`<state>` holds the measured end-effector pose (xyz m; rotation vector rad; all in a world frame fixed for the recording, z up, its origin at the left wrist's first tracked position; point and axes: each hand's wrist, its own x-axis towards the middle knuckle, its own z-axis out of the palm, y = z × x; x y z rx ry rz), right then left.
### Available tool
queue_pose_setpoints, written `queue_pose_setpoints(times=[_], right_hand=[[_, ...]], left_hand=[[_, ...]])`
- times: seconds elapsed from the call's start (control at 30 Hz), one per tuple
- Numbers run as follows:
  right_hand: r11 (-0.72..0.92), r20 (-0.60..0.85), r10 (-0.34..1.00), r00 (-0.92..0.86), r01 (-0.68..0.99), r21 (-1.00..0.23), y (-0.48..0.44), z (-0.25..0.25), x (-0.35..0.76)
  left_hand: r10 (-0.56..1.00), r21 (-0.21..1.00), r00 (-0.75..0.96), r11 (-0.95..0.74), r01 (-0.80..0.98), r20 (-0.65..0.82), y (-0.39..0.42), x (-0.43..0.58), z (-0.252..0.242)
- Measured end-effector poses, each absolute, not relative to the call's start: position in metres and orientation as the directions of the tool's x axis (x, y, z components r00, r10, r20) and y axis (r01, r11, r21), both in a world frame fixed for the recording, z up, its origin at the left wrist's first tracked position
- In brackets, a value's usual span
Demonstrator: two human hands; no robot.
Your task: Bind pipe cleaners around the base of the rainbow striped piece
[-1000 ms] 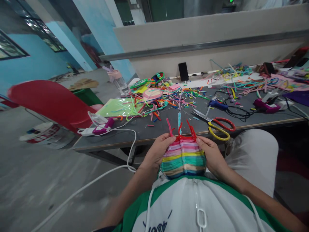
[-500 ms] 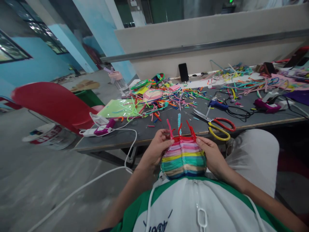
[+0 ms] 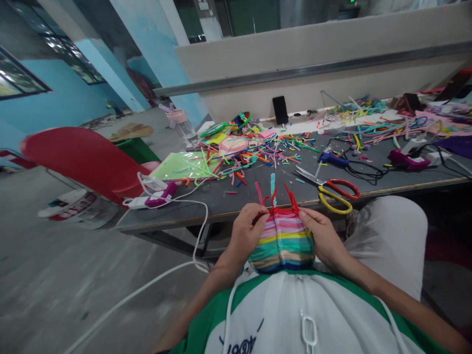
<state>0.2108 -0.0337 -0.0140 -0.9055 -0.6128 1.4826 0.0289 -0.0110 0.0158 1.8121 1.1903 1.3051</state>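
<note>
A striped piece woven from pipe cleaners (image 3: pixel 285 246) rests against my lap at the table's front edge. Its bands run from red at the top through pink, yellow and green to tan and blue. Loose pink, light blue and red ends stick up from its upper edge. My left hand (image 3: pixel 248 230) pinches the red strand at the upper left corner, its fingertips closed together. At the upper right corner my right hand (image 3: pixel 321 233) grips the piece between thumb and fingers. Scissors (image 3: pixel 334 191) with red and yellow handles lie just beyond my right hand.
Pipe cleaner scraps (image 3: pixel 254 152) cover the back of the grey table (image 3: pixel 177 212). Also on it are a blue glue gun (image 3: pixel 334 158), a phone (image 3: pixel 280 110), a bottle (image 3: pixel 181 125) and purple power strips (image 3: pixel 161 193). A red chair (image 3: pixel 81 157) stands left; a white cord (image 3: pixel 147 285) hangs down.
My left hand has shifted slightly right along the upper edge, now pinching nearer the middle red end. My right hand keeps its hold.
</note>
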Motion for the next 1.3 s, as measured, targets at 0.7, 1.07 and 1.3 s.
queue_pose_setpoints(times=[0.7, 1.07, 1.3], right_hand=[[-0.134, -0.178, 0.984, 0.027, -0.547, -0.826, -0.034, -0.018, 0.213], [-0.118, -0.175, 0.984, 0.042, -0.580, -0.806, -0.036, -0.018, 0.211], [-0.127, -0.173, 0.984, 0.033, -0.547, -0.827, -0.027, -0.020, 0.215]], left_hand=[[0.944, 0.881, 0.237, 0.305, -0.361, -0.230, -0.008, 0.026, 0.004], [0.957, 0.895, 0.217, 0.261, -0.361, -0.192, -0.011, 0.025, -0.003], [0.933, 0.883, 0.295, 0.309, -0.354, -0.208, -0.009, 0.022, -0.001]])
